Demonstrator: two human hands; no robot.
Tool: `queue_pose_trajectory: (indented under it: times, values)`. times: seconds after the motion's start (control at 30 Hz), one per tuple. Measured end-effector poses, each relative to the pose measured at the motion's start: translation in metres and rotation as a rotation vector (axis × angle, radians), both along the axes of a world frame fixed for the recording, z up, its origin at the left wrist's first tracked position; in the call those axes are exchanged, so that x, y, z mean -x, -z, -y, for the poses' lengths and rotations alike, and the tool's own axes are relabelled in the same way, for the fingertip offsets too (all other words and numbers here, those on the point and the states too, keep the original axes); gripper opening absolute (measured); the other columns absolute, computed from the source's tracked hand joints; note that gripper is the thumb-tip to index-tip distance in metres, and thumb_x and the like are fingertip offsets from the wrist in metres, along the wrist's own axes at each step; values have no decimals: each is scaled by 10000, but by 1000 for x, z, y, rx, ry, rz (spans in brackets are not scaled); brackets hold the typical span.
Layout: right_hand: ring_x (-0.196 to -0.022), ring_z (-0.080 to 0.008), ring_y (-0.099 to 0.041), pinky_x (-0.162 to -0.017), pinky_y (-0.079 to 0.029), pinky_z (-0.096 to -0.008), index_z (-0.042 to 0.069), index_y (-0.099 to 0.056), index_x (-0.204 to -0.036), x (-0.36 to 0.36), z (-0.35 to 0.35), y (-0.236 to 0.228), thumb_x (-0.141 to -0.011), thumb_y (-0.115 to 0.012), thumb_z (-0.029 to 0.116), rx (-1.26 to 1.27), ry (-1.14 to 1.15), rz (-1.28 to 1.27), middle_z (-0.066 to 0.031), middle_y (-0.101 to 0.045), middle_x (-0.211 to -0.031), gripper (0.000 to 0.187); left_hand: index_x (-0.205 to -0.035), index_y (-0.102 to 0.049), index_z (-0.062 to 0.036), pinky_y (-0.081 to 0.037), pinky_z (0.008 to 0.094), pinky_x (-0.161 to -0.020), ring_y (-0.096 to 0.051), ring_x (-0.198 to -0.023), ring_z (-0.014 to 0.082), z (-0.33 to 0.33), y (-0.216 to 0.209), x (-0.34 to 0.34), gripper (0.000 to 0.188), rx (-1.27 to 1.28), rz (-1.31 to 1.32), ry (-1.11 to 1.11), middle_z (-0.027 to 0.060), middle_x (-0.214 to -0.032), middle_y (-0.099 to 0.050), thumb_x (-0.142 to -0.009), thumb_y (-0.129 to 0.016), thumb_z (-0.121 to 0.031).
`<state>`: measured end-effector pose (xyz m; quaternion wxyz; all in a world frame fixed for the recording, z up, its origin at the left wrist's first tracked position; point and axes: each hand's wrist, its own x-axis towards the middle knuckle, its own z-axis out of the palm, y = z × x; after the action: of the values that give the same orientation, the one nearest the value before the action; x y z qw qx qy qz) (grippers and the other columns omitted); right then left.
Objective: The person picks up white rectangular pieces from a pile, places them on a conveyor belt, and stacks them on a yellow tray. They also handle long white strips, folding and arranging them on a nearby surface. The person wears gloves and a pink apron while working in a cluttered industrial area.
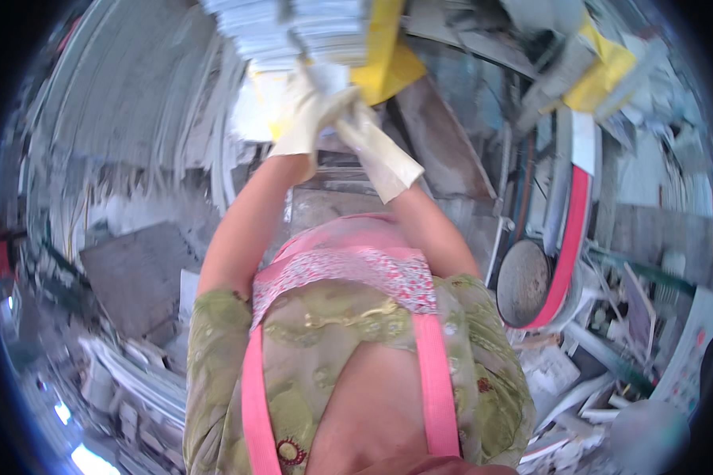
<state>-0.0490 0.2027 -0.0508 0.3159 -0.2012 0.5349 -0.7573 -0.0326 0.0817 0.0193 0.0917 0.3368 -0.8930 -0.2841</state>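
Both my arms stretch forward in cream-coloured gloves, and the hands come together in front of a tall stack of thin white and pale-blue sheets or slabs [325, 32]. My left hand [301, 111] is at the lower part of the stack, next to a bright white block [253, 103]. My right hand [363, 123] crosses toward the left one, its fingers touching or overlapping it. A small pale piece [331, 77] shows just beyond the hands; whether either hand grips it is unclear. Motion blur hides the fingers. A yellow sheet or panel [384, 71] stands right of the stack.
Long rows of stacked grey slabs [127, 87] stand at the left, with a dark square board [142, 277] nearer. A brown board [444, 142] leans right of my hands. Farther right are a round grey basin [524, 283], a red-and-white curved strip [570, 245] and scattered scraps [554, 372].
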Motion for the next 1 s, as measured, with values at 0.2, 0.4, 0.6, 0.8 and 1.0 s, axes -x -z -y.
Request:
queue_pose_trajectory:
  times: [0.2, 0.4, 0.6, 0.8, 1.0]
  values:
    - [-1332, -291, -520, -1111, -417, -400, 45, -590, -1395, 36, -107, -20, -965, -665, 407, -394, 74, -588, -154, -600, -1413, 566, -1406, -495, -37, -470, 427, -1044, -600, -1242, 353, 1, 8, 1, 887, 137, -54, 133, 226, -1309, -629, -710, -835, -470]
    - [-933, -379, -723, -832, -551, -436, 9, -744, -1091, 147, -325, -14, -915, -624, 332, -746, 1001, -833, -251, -727, -975, 388, -1547, -336, 54, -393, 412, -1136, -497, -1377, 380, 4, 18, -4, 1039, 176, -43, 50, 274, -1476, -511, -770, -817, -440]
    - [-1243, -360, -564, -1060, -418, -468, 73, -619, -1343, 249, -457, 7, -833, -652, 692, -1660, 973, -671, -177, -643, -1306, 803, -1552, -335, 31, -380, 420, -1143, -461, -1404, 395, 9, 25, -10, 1003, 184, -67, 81, 285, -1512, -465, -806, -809, -442]
    - [-1304, -309, -486, -1096, -368, -440, 89, -558, -1414, 304, -449, 25, -779, -652, 775, -1783, 890, -509, -128, -589, -1364, 940, -1574, -321, -29, -388, 420, -1130, -460, -1401, 373, 11, 23, -16, 948, 148, 7, 44, 270, -1517, -449, -848, -796, -413]
    - [-1267, -326, -515, -1075, -388, -438, 88, -576, -1376, 294, -465, 43, -866, -600, 691, -1771, 863, -828, -171, -563, -1377, 791, -1561, -339, -26, -416, 416, -1098, -521, -1341, 375, 15, 24, -13, 952, 54, -40, 37, 263, -1466, -501, -833, -808, -422]
